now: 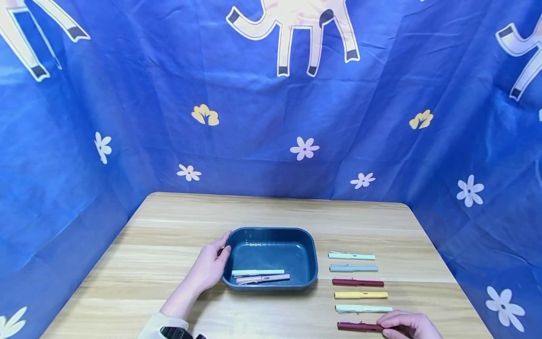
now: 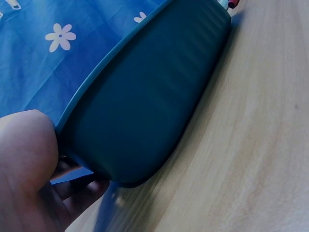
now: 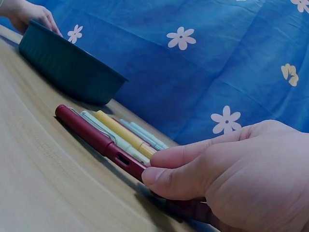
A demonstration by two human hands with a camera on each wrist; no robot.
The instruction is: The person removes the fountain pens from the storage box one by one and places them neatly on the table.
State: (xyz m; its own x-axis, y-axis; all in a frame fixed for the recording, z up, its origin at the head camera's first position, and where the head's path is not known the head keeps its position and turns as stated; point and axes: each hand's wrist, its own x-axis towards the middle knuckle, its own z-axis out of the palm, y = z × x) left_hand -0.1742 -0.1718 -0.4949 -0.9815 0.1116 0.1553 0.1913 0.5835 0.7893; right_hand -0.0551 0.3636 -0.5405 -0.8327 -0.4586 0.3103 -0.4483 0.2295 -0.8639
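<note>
My left hand (image 1: 211, 263) grips the left end of a dark teal plastic box (image 1: 312, 263); in the left wrist view its thumb lies at the rim and other fingers (image 2: 87, 195) bend near the lower corner. Inside the box lie a pale mint pen (image 1: 258, 272) and a mauve pen (image 1: 271, 278). At the lower right, my right hand (image 1: 408, 325) pinches the right end of a dark red pen (image 3: 89, 133) between thumb and fingers. That pen is the nearest of a column of pens, its clip end pointing left. Whether it touches the table I cannot tell.
Beyond the held pen lie a pale green pen (image 1: 363, 309), a yellow pen (image 1: 361, 295), another dark red pen (image 1: 358, 282), a grey-blue pen (image 1: 353, 268) and a mint pen (image 1: 351, 256). Blue patterned cloth (image 1: 254, 141) surrounds the wooden table (image 1: 271, 209).
</note>
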